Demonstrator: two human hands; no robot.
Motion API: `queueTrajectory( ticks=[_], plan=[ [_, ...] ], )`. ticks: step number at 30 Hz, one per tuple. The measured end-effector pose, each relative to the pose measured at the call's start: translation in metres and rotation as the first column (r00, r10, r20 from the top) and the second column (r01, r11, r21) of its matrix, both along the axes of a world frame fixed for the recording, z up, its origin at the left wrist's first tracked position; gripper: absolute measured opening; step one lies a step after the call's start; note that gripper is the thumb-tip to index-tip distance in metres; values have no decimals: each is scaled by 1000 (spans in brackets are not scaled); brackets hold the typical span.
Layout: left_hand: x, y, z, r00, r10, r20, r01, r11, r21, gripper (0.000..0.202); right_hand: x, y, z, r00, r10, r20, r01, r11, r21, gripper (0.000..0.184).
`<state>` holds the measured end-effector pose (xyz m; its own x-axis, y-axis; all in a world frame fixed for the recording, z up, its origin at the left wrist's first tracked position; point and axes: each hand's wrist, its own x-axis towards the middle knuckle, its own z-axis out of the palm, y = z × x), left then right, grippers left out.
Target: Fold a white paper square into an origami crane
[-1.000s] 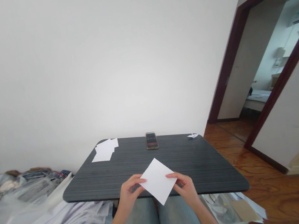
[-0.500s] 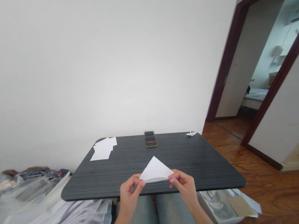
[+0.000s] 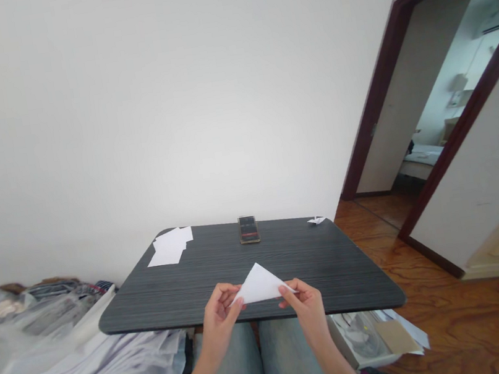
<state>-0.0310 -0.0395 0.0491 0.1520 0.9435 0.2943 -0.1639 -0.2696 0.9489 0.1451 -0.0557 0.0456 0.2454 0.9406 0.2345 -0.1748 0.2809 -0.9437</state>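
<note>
Paper triangle point(image 3: 259, 285) near white box point(image 3: 341, 342)

The single camera sits on the person's head, looking forward and steeply down past the jeans-clad thighs point(image 3: 291, 356), the left hand point(image 3: 220, 322) and the right hand point(image 3: 308, 312). It is close above a dark counter point(image 3: 317, 264) and faces across it toward a white wall point(image 3: 125, 105), with a wood-framed doorway point(image 3: 432, 91) farther off at right.

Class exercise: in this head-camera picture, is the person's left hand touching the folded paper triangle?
Touching. The head view shows the left hand gripping the left corner of the folded paper triangle with its fingers.
</note>
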Motion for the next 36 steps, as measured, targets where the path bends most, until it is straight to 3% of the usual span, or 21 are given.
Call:
queueTrajectory(
  ticks=[5, 8, 13, 18, 28, 36],
  plan=[
    [-9, 8, 14, 967, -245, -75, 240, 968, -74, 23, 3, 1, 0, 994, 85, 72, -83, 996, -39, 27],
    [-6, 9, 25, 951, -300, -80, 286, 946, -152, 24, 1, 0, 0, 987, 130, 90, -125, 990, -64, 28],
    [4, 9, 24, 971, -214, -111, 183, 954, -236, 27, -2, -1, 1, 987, 155, 43, -152, 986, -62, 27],
    [7, 6, 20, 992, -120, -43, 104, 959, -263, 30, 2, -3, 6, 984, 178, 30, -176, 982, -71, 23],
    [12, 2, 23, 994, -104, 32, 109, 957, -270, 31, -2, -2, 3, 995, -4, 97, 8, 999, -42, 24],
    [18, -2, 29, 998, -13, 67, 32, 958, -285, 33, -2, -7, 7, 980, -17, 197, 24, 999, -36, 20]
  ],
)
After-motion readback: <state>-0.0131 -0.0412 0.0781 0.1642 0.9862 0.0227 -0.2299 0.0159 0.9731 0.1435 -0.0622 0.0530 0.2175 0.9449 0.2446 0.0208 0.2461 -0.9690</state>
